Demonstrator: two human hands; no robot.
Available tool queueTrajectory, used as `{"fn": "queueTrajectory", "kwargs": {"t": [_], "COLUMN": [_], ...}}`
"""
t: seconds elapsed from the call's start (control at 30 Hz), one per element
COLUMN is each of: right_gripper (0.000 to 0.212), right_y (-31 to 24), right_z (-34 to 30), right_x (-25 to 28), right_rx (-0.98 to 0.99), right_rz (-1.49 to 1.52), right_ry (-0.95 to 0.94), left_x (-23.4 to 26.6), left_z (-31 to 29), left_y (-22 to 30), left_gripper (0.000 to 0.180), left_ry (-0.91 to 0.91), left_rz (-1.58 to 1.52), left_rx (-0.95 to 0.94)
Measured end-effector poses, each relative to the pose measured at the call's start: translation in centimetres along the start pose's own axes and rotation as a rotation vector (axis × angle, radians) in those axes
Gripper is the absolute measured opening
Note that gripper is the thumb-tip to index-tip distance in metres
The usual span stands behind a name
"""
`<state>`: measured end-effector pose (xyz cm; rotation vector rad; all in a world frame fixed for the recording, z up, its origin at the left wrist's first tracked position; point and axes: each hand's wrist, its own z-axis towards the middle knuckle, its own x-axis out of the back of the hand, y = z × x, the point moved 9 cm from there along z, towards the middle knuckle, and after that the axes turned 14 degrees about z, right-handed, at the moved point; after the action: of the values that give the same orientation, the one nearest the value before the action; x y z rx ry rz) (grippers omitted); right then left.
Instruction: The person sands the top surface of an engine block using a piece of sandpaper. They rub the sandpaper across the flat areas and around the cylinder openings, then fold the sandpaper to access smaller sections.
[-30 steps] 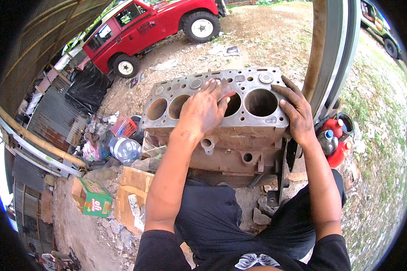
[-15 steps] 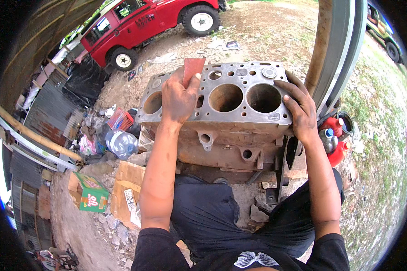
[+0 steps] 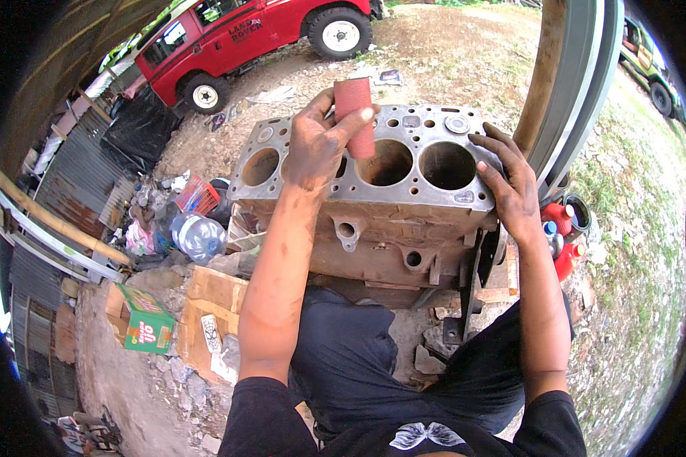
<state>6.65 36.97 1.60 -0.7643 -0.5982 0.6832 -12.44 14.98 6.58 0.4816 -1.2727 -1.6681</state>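
A rusty-sided engine block (image 3: 389,247) with a bare grey top face stands before me. Large round cylinder bores and smaller holes open through that face; my left forearm and hand hide part of its left half. Pinched between thumb and fingers of my left hand (image 3: 318,148) is a reddish piece of sandpaper (image 3: 354,114), curved and held upright over the block, its lower end near a middle bore (image 3: 386,164). My right hand (image 3: 514,183) lies on the block's right end, fingers spread and touching the top edge, holding nothing.
A post (image 3: 568,91) rises just beyond the block's right end. Red and dark bottles (image 3: 560,217) stand beside it. To the left are a clear water jug (image 3: 198,234), a red crate (image 3: 198,198), a green carton (image 3: 141,320) and cardboard (image 3: 206,305). A red off-road vehicle (image 3: 259,38) is parked behind.
My left hand has lifted and moved right with the sandpaper, which now shows more of its length. The right hand stays on the block's end.
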Motion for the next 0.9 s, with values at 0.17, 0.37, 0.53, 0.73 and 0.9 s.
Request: {"fn": "queueTrajectory", "kwargs": {"t": [0.17, 0.37, 0.53, 0.73, 0.9], "right_gripper": [0.038, 0.06, 0.051, 0.048, 0.043], "right_y": [-7.3, -9.1, -6.7, -6.3, -5.2], "right_z": [0.7, 1.2, 1.7, 2.0, 2.0], "right_x": [0.4, -3.7, -3.8, -3.5, -3.7], "right_rx": [0.263, 0.184, 0.02, 0.082, -0.109], "right_rz": [-0.091, 0.232, 0.404, 0.375, 0.58], "right_ry": [0.128, 0.036, 0.107, 0.117, 0.108], "left_x": [-2.0, -5.9, -5.7, -5.7, -5.7], "left_z": [0.0, -0.6, -0.4, -0.5, -0.3], "left_y": [0.5, 2.5, 2.7, 2.8, 3.0], "left_gripper": [0.037, 0.032, 0.027, 0.025, 0.037], "left_ry": [0.066, -0.104, -0.048, -0.06, -0.078], "left_rz": [-0.245, -0.354, -0.302, -0.282, -0.279], "left_rx": [0.064, 0.06, -0.01, 0.008, -0.054]}}
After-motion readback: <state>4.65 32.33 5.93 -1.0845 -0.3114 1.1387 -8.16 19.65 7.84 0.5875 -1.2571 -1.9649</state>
